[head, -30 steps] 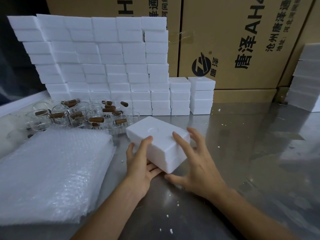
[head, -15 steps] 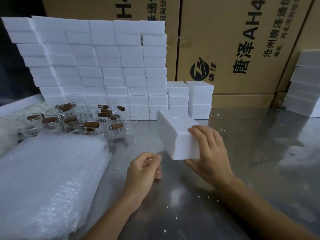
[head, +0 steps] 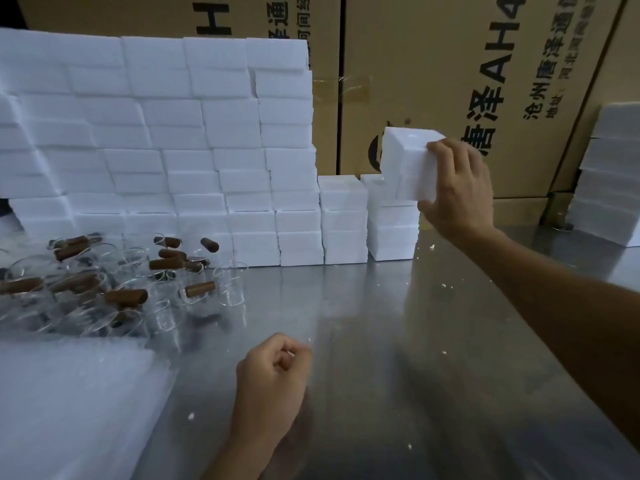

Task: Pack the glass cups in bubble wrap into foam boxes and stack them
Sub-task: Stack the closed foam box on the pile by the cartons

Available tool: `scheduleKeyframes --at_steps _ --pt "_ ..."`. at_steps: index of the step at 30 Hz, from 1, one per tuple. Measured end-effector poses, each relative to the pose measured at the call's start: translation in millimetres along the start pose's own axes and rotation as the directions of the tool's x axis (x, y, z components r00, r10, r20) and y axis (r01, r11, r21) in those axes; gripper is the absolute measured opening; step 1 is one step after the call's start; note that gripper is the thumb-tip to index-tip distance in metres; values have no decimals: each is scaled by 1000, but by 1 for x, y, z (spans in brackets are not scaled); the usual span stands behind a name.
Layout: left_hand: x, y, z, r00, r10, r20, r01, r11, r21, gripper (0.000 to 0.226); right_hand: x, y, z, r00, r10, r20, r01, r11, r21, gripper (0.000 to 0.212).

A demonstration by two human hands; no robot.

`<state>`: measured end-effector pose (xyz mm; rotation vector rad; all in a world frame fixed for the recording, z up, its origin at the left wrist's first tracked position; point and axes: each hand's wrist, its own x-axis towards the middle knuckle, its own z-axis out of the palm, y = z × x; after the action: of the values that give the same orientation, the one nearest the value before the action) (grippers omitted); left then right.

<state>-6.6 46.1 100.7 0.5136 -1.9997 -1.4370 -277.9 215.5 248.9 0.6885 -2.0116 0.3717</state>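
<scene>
Right hand (head: 457,188) gripped closed foam box (head: 410,164), tilted, raised just above short rightmost column (head: 393,225) at tabletop's (head: 398,341) far edge; not yet set down. Left hand (head: 272,382) curled, holding nothing, near front edge. Large wall of stacked foam boxes (head: 156,140) stood along far edge, so much appeared done. Many unwrapped glass cups (head: 104,282) remained at left side, bubble wrap pile (head: 69,403) at front-left corner: plenty left.

1. The right hand (head: 457,187) covered the right side of the foam box (head: 407,161).
2. The bubble wrap (head: 69,403) ran off the left and bottom edges.
3. The glass cups (head: 104,289) were blurred, their number unclear.
4. The left hand (head: 270,379) hid its own fingertips.
</scene>
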Motion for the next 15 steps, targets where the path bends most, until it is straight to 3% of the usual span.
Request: scheduleKeyframes --at_steps 4,10,15 --pt "3 -3 4 999 48 2 -48 998 41 22 23 8 26 986 -69 149 76 996 -39 89" --pt "4 -6 7 996 90 -27 -87 989 119 23 41 8 54 983 -32 182 46 996 -74 90" --pt "3 0 10 992 106 -64 -100 991 86 11 52 11 60 972 -18 234 40 995 -88 93"
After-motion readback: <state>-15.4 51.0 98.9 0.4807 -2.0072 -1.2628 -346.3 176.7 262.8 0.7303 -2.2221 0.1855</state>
